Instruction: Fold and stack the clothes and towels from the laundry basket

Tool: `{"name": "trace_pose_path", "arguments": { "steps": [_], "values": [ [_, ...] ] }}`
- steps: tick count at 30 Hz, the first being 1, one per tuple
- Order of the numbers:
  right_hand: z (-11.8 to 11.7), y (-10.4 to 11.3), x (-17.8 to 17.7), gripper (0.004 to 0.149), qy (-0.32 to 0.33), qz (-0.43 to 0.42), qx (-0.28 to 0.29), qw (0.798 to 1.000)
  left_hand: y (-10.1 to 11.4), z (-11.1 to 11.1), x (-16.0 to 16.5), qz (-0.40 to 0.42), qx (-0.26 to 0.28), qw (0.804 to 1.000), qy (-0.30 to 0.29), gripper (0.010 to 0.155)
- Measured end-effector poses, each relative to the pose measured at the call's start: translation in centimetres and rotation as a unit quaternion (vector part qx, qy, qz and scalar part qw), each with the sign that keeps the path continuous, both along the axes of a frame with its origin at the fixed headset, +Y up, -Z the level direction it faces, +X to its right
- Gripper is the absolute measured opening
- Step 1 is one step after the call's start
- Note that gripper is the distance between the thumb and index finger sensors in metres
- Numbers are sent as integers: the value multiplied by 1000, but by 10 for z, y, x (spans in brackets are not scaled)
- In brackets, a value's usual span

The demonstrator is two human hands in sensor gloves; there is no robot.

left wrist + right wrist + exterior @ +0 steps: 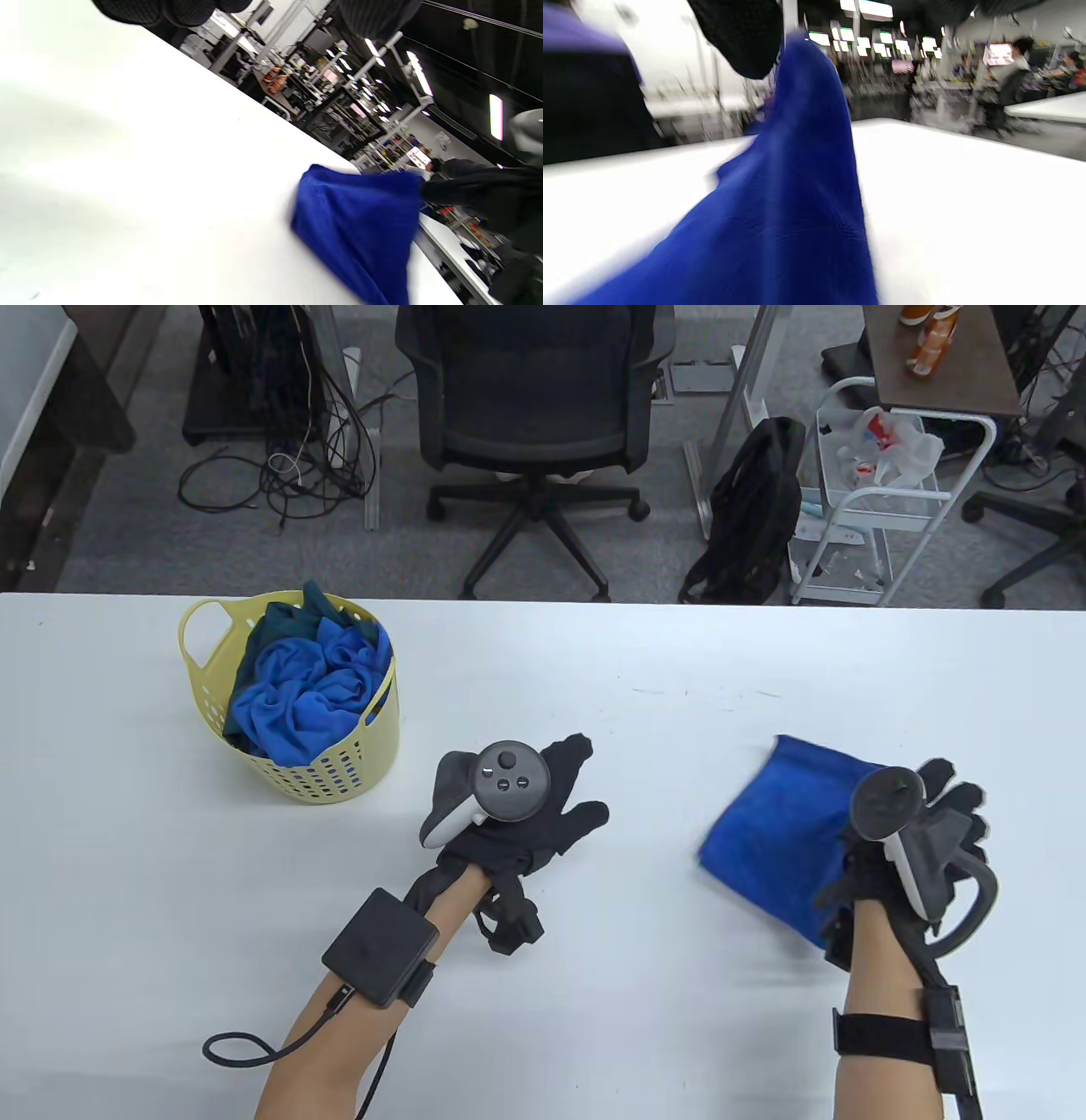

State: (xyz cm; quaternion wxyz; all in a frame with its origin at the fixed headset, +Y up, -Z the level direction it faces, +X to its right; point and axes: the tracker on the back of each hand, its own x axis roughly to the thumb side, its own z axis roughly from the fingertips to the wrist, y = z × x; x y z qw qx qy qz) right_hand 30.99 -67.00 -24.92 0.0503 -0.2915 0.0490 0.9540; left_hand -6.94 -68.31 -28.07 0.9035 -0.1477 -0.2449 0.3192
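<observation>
step: placing folded towel (pixel 776 836), lower right of counter (pixel 594 1001) | right hand (pixel 920 848) grips its edge | left hand (pixel 509 806) spread, empty | next: release, reach basket (pixel 297 780)

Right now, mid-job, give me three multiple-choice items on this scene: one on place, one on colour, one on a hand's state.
1. Where is the basket?
A. far left of the table
B. by the right hand
C. on the floor

2. What colour is the towel?
A. yellow
B. blue
C. white

3. What is the left hand doing?
A. gripping the towel
B. reaching into the basket
C. spread open, holding nothing

Answers:
1 A, it stands at the table's far left, away from both hands.
2 B, it is blue in every view.
3 C, its fingers are spread over bare table; only the right hand holds the towel, lifting one edge.
</observation>
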Motion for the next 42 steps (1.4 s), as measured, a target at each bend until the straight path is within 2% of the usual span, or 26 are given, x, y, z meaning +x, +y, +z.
{"name": "trace_pose_path", "arguments": {
  "steps": [3,7,10,13,16,19,22,24,26,28,29,30,32,34,35,37,42],
  "values": [
    [2,-25,-35,82,100,-13,35,994,-5,11,-22,-22,19,1000,4,89],
    [6,-45,-107,77,237,-39,-16,971,4,33,-64,-42,53,997,27,81],
    [16,-49,-151,77,298,-66,-17,952,23,55,-104,-65,87,992,63,75],
    [29,-49,-184,76,337,-93,-1,937,46,73,-153,-101,124,978,134,72],
    [38,-51,-204,76,358,-116,6,927,65,75,-199,-105,141,959,223,68],
    [44,-60,-213,76,367,-129,3,921,80,62,-227,-119,147,938,289,64],
    [46,-69,-210,76,368,-119,-10,922,84,29,-238,-152,115,924,332,64],
    [46,-75,-206,76,367,-116,-12,923,81,8,-237,-188,83,917,341,72],
    [46,-80,-202,76,362,-119,-23,924,78,-11,-232,-239,47,915,322,79],
    [45,-84,-199,76,359,-126,-27,924,73,-24,-226,-288,-4,905,313,79],
    [45,-85,-198,76,357,-130,-28,925,71,-29,-224,-285,-3,906,313,75],
    [45,-85,-197,75,356,-131,-27,925,70,-31,-223,-280,-2,906,317,72],
    [44,-85,-196,75,355,-133,-23,925,67,-38,-222,-268,-14,910,316,76],
    [44,-86,-197,75,356,-134,-20,924,65,-43,-220,-277,-23,906,320,64],
    [44,-86,-197,75,357,-135,-20,924,67,-43,-220,-281,-1,901,330,56],
    [44,-86,-196,75,358,-136,-19,924,73,-41,-221,-268,38,894,358,50],
    [43,-86,-192,75,353,-140,-10,925,78,-36,-221,-268,31,904,333,53]
  ]
}}
